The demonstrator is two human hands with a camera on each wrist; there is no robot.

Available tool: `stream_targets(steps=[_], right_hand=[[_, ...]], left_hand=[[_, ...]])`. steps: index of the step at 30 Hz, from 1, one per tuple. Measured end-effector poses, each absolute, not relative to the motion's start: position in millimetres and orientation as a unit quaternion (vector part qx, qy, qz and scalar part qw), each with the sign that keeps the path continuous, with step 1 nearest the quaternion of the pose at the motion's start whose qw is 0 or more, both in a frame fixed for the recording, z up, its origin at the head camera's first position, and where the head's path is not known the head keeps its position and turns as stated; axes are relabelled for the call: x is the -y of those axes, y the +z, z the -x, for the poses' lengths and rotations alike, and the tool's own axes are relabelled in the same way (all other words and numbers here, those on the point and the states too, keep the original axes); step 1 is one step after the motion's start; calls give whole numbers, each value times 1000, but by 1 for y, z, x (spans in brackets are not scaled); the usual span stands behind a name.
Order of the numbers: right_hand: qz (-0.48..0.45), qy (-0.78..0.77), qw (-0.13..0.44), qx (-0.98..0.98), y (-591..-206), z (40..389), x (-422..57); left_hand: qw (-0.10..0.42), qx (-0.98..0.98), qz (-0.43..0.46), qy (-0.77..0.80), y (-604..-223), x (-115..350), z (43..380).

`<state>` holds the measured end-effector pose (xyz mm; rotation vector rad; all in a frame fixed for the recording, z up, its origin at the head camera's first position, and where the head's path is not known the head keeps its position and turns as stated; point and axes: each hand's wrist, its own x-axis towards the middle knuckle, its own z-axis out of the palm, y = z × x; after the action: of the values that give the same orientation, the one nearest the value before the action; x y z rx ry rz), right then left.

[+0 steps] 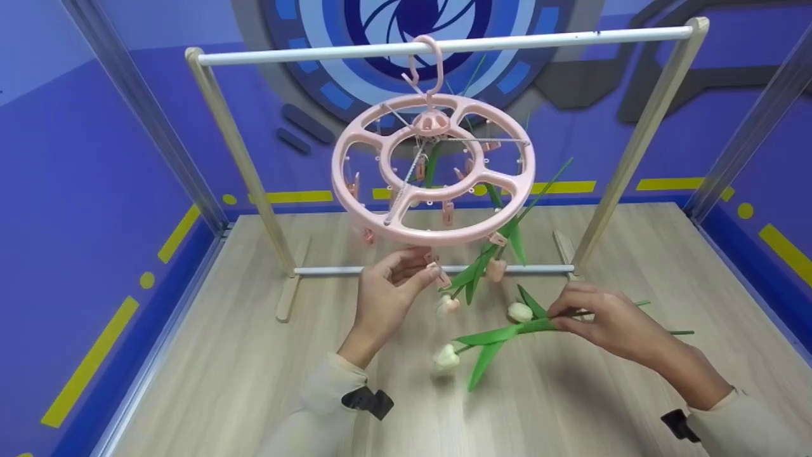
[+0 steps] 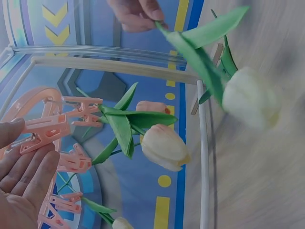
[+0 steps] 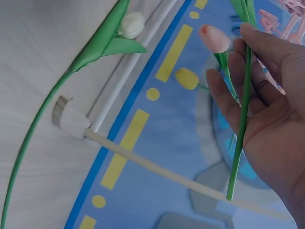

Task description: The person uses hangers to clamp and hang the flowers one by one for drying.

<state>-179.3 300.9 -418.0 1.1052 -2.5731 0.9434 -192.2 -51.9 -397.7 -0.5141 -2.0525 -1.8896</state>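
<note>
My left hand (image 1: 393, 292) pinches a pink clothespin (image 2: 47, 131) at the near rim of the round pink clip hanger (image 1: 433, 236), with thumb on one side and fingers on the other. Between the thumb and fingers of my right hand (image 1: 602, 317) is the green stem (image 3: 243, 105) of a white artificial tulip (image 1: 447, 357). Its bloom points left, below the hanger, apart from the clothespin. A second white tulip (image 1: 520, 311) lies on the table behind it. Pink-tinged tulips (image 2: 164, 147) hang bloom-down from other clothespins (image 2: 76, 160) on the hanger.
The hanger hooks over the white top bar (image 1: 539, 42) of a wooden-legged rack (image 1: 641, 149). A lower white bar (image 1: 330, 271) runs just behind my left hand. A yellow tulip (image 3: 187, 78) also hangs there. Blue printed walls (image 1: 95, 190) enclose the wooden table (image 1: 209, 381).
</note>
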Motion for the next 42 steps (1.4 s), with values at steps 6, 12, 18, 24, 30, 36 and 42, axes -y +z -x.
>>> stream_targets(steps=[6, 12, 18, 24, 30, 36, 42], right_hand=[[-382, 301, 124, 865, -405, 183, -281], [-406, 308, 135, 850, -393, 188, -262], [-423, 314, 152, 836, -383, 193, -247], [-454, 320, 181, 812, -377, 199, -234], [-443, 314, 171, 822, -371, 202, -223], [-440, 320, 155, 825, -367, 205, -214], [-450, 314, 171, 818, -366, 206, -209]], left_hand=[[165, 714, 188, -654, -398, 49, 192], [170, 721, 196, -642, -398, 47, 192], [171, 720, 199, -643, -397, 47, 191], [175, 719, 203, -642, -397, 47, 190], [164, 732, 195, -631, -395, 46, 189], [160, 738, 188, -628, -395, 44, 189], [167, 740, 188, -624, -394, 44, 189]])
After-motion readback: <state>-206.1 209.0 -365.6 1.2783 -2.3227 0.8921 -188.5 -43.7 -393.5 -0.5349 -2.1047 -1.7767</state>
